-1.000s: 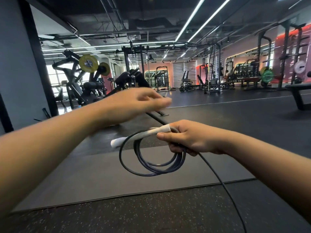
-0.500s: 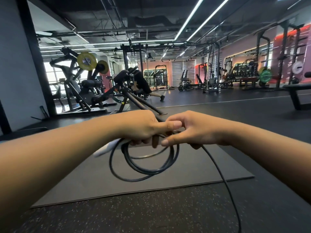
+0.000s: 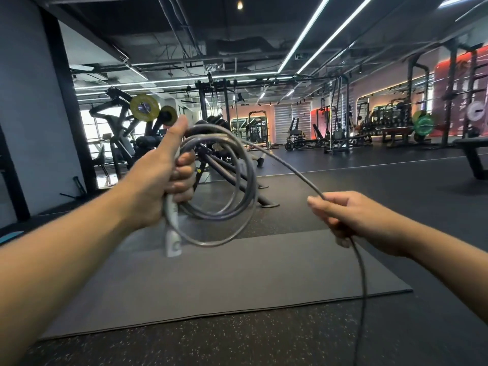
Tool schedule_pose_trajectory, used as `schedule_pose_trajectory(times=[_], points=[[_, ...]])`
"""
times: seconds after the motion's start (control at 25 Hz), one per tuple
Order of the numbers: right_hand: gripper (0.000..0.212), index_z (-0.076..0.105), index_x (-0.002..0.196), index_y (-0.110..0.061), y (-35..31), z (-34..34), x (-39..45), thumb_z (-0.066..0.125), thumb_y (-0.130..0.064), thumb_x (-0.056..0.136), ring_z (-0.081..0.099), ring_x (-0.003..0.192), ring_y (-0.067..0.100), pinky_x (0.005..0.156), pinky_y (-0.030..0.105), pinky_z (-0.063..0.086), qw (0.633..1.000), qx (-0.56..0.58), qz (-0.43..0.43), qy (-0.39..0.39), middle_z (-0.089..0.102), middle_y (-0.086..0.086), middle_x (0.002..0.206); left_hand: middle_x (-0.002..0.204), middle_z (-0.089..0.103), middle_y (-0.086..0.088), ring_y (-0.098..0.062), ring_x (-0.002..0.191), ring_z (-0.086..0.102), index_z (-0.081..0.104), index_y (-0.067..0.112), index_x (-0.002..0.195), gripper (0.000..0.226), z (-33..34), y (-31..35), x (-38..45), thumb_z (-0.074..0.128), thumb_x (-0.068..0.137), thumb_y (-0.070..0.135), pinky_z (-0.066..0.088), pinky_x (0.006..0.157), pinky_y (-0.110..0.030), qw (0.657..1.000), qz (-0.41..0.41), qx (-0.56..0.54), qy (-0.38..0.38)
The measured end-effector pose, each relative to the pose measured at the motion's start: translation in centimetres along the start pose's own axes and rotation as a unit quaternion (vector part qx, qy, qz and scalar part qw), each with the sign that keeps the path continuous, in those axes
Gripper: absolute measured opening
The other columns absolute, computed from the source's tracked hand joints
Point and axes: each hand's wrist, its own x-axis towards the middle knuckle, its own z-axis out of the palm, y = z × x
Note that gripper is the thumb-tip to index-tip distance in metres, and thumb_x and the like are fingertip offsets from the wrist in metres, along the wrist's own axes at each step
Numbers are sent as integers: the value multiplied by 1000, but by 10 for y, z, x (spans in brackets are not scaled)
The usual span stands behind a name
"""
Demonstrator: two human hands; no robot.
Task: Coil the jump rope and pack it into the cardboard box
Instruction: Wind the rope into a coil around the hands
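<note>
Two hands on jump rope [image 3: 239, 180], mat [image 3: 237, 281] below, weight machine [image 3: 126, 128] behind

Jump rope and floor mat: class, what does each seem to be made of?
Jump rope: likely smooth plastic-coated cord, grey, faintly glossy, bending in springy loops. Its handle looks like hard white plastic. Floor mat: probably matte dark rubber or foam; flat, thin edge.

1. I see the jump rope [image 3: 224, 186] as dark grey, coiled at 10 o'clock of centre.
2. Its handle [image 3: 173, 228] is white with a pale green mark.
3. The mat [image 3: 237, 273] is plain charcoal.
4. The floor [image 3: 264, 339] at 6 o'clock is black with pale speckles.
5. Yellow weight plate [image 3: 144, 107] at 10 o'clock; green plate [image 3: 423, 124] at 2 o'clock.
</note>
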Motion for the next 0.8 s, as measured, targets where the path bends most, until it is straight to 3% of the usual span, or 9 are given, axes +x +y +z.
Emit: schedule_pose_trajectory(times=[0.08,0.16,0.28,0.48,0.6,0.68,0.8], points=[[24,70,99,-21,-1,22,3,79,-35,82,41,67,18,60,29,39,997,59,-17,-43,42,4,76,44,26,9,-8,34,21,38,24,55,60,20,-6,2,51,87,73,19,39,-23,992,18,-109,67],[50,67,121,-38,-3,46,4,84,-39,74,45,81,15,73,25,44,996,44,-31,-67,40,5,91,45,28,10,-8,37,21,38,25,56,59,40,-11,2,50,85,75,22,38,-21,972,34,-199,118],[67,61,129,-38,-6,88,5,88,-44,68,46,93,15,88,30,43,988,107,-83,-73,51,15,103,47,25,9,-8,38,20,36,24,58,61,66,-20,2,47,82,79,23,38,-20,938,39,-305,158],[40,70,120,-24,-15,136,13,83,-30,83,33,62,10,54,24,32,951,271,-140,46,38,0,67,46,25,8,-8,35,25,34,21,59,61,86,-34,4,56,81,74,31,38,-20,893,20,-407,191],[40,65,100,-15,-19,134,16,80,-45,77,39,53,5,49,22,33,924,348,-119,104,50,-13,57,45,35,7,-11,39,49,39,20,62,55,86,-44,10,66,84,62,55,59,-31,912,-7,-371,173],[39,61,104,-13,-24,127,18,74,-40,80,39,49,1,49,21,30,916,371,-105,115,50,-13,54,48,40,4,-16,41,60,40,19,64,54,88,-50,10,62,88,61,58,74,-40,927,-21,-332,175],[28,61,114,-12,-34,117,22,71,-23,91,27,49,7,47,22,22,895,420,-75,127,35,-6,57,52,47,5,-11,39,57,45,18,71,46,89,-58,7,58,92,56,57,63,-31,936,-21,-299,186]])
